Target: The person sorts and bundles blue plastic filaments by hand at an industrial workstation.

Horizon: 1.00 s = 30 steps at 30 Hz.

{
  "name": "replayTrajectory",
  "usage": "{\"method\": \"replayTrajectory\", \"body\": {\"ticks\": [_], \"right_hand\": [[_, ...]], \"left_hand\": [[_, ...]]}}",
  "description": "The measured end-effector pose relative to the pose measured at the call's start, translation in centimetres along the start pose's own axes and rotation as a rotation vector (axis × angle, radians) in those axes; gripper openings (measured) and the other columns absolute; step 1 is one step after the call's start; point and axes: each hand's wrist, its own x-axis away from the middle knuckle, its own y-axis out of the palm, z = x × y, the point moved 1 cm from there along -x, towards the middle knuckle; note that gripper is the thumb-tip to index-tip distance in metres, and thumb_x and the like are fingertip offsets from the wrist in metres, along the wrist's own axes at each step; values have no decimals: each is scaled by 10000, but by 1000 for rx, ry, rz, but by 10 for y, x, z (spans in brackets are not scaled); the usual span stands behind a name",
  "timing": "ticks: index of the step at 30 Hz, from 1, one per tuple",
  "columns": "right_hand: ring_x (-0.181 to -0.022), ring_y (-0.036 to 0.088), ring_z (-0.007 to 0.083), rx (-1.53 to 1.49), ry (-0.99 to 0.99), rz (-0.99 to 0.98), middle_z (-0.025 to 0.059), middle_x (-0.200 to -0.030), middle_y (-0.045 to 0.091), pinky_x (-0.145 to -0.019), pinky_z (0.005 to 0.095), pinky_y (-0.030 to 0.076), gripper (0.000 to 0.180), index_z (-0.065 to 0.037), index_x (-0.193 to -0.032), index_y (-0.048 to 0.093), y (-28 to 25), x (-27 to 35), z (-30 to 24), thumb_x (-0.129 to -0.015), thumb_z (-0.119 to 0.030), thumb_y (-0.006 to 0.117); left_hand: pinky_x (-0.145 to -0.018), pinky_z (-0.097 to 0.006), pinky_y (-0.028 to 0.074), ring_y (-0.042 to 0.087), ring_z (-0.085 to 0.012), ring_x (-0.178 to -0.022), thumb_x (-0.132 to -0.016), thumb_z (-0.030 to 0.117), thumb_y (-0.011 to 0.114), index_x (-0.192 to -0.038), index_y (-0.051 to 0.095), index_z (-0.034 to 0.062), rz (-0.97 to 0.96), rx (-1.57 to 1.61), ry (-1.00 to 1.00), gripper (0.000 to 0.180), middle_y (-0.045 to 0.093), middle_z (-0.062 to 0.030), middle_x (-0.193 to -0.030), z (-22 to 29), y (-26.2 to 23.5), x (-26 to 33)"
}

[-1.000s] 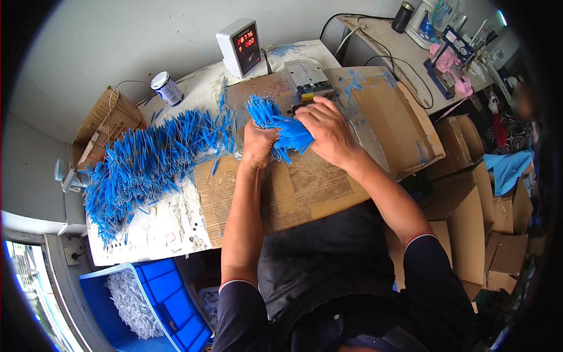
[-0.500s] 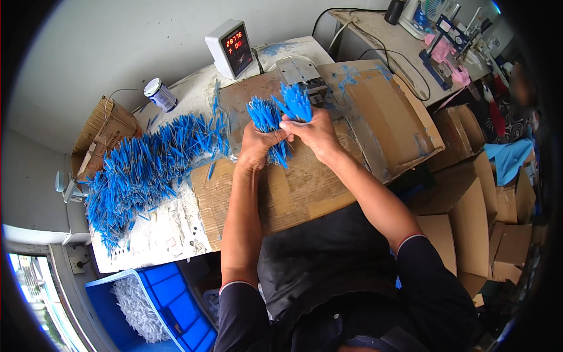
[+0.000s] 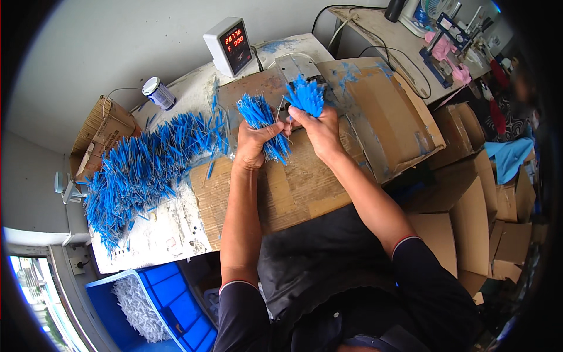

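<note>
My left hand (image 3: 253, 144) is closed round a bundle of thin blue sticks with metal wire ends (image 3: 255, 111); its other end sticks out below the hand. Beside it, my right hand (image 3: 322, 130) grips a second bundle of blue sticks (image 3: 306, 97), fanned out above the thumb. The two hands are close together over the cardboard sheet (image 3: 281, 190), their fingertips near each other. To the left, a long heap of the same blue sticks (image 3: 146, 161) lies on the white worktable (image 3: 170, 226).
A display box with red digits (image 3: 227, 47) stands behind my hands, near a metal fixture (image 3: 298, 69). A white and purple can (image 3: 158, 94) and a carton (image 3: 105, 135) border the heap. Below is a blue bin (image 3: 182, 305) of clear pieces. Open cardboard boxes (image 3: 463, 229) crowd the right.
The right hand's bundle has risen slightly and fanned out, its tips now turned more toward me. My left hand has shifted a little left, and its bundle leans further left.
</note>
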Motion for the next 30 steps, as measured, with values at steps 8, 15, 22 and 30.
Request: {"method": "replayTrajectory", "body": {"ticks": [8,15,22,30], "right_hand": [[-750,699,136,168,-11,-79,62,-847,700,-690,297,583,145,0,-1014,668,-17,-14,-16,-987,-143,668],[-799,599,93,353,-103,33,-2,-887,666,-745,284,505,151,-15,-1038,682,-32,17,31,-928,-100,739],[-669,593,70,103,124,11,14,-816,676,-578,246,478,124,-8,-1000,694,3,14,-5,-912,-76,750],[-531,576,69,10,132,-107,11,-683,636,-396,250,421,94,-26,-861,674,15,-6,-16,-892,-53,758]], "left_hand": [[-678,-371,600,708,-264,-733,-818,-66,771,-1157,564,-40,191,-55,66,398,659,-118,-874,5,-9,-1],[-760,-392,591,700,-272,-817,-795,-36,781,-1239,521,-20,-27,70,60,515,647,-108,-925,2,-8,-1],[-771,-371,573,701,-250,-817,-782,-23,803,-1180,585,-13,-118,-18,-53,454,661,-85,-940,1,-6,4],[-780,-346,542,681,-211,-809,-787,-5,803,-1088,655,-1,-201,-180,-44,336,685,-81,-917,2,4,4]]}}
